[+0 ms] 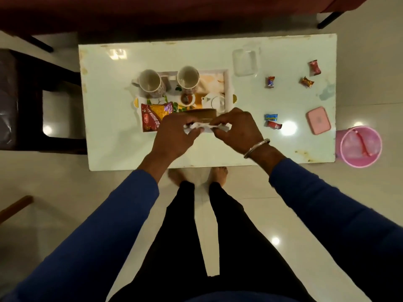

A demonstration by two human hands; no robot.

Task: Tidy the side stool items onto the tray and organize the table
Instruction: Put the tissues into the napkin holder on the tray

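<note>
A patterned tray (226, 83) sits mid-table on the white table (122, 149). On the tray stand two mugs (150, 80) (187, 77), a small tea cup (187, 99), a white teapot (214, 102), a red and yellow snack packet (156, 115) and a brown box (201, 114). Over the tray's near edge, my left hand (172, 136) and my right hand (237, 129) both pinch a crumpled white paper (205, 127) stretched between them.
Several wrapped candies (270, 82) (307, 82) (315, 67) (272, 122) lie on the table's right half. A clear container (244, 62), a pink lid (318, 120) and a pink bin (359, 146) on the floor are at right. A dark stool (32, 101) stands left.
</note>
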